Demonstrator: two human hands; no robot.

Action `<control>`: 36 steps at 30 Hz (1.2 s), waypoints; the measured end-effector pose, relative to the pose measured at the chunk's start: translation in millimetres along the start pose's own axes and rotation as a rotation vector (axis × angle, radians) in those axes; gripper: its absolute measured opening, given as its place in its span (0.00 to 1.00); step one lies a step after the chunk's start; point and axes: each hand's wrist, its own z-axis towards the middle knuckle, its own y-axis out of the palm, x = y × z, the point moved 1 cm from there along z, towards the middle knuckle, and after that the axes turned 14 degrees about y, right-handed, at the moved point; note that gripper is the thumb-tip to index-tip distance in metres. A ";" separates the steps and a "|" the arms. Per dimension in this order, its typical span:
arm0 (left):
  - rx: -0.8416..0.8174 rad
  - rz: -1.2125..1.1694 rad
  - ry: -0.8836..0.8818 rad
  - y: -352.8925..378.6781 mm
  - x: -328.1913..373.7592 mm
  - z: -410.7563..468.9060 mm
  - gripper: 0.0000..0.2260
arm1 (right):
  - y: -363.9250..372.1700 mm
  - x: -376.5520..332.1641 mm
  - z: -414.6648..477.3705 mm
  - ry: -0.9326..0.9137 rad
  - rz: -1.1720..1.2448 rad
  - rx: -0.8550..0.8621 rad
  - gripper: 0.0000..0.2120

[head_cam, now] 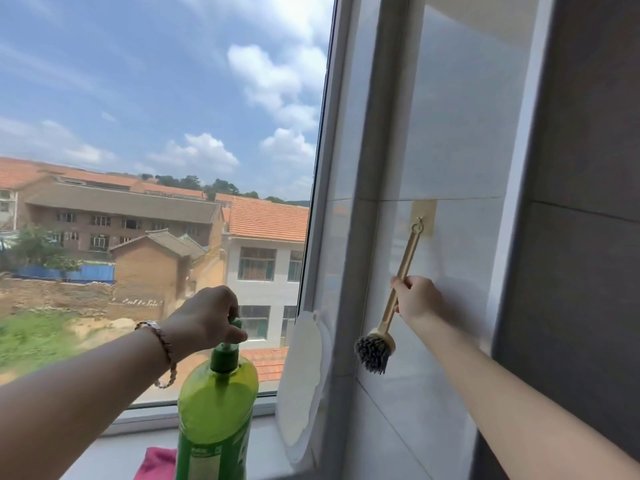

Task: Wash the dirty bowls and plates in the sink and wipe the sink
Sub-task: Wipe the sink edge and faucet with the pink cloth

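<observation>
A green dish-soap bottle (216, 414) with a pump top stands on the window sill. My left hand (207, 318) is curled over its pump head. A wooden-handled dish brush (393, 306) with a dark bristle head hangs from a hook (420, 221) on the tiled wall to the right of the window. My right hand (417, 297) grips the middle of the brush handle while its top loop is still at the hook. The sink, bowls and plates are out of view.
A pink cloth (156, 462) lies on the sill (114, 455) beside the bottle. A white flat board (301, 386) leans upright in the window corner. A dark cabinet side (585, 237) stands at the far right. Buildings and sky show through the glass.
</observation>
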 end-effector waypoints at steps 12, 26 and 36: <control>0.001 -0.017 -0.005 -1.4 -18.8 -2.6 0.11 | 5.9 2.6 10.7 0.088 -0.047 -0.083 0.16; -0.092 -0.104 -0.027 -19.3 -64.9 -52.5 0.12 | 99.5 27.1 -154.7 -0.237 -0.232 -0.542 0.35; -0.238 -0.109 0.037 -5.0 -151.5 -104.1 0.12 | 293.5 15.2 -296.1 -0.068 0.029 -0.877 0.65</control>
